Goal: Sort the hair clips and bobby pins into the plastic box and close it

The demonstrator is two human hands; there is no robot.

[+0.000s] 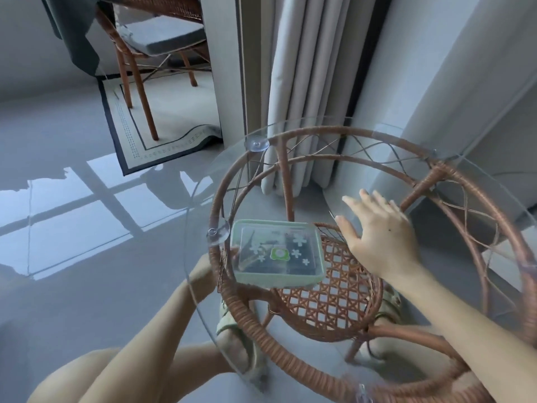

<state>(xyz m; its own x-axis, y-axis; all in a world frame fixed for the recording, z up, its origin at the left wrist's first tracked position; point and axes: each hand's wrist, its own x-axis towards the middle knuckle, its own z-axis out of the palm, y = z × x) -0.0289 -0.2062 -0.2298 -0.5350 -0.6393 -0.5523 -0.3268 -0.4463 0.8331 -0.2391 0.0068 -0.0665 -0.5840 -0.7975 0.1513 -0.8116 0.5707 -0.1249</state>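
A round glass worktop [479, 181] rests on a wicker frame [290, 365]. On its left part sits the pale green plastic box [277, 253], lid on, dark clips showing through. The right hand [380, 234] hovers beside the box, fingers spread, holding nothing. The left hand [203, 274] is at the box's left edge, blurred through the glass; its grip cannot be told.

box [277, 279]: glossy green plastic, clear lid | table [453, 181]: woven rattan, smooth glass top | floor [72, 228]: glossy

Box [277, 253] on glass tabletop [363, 146]
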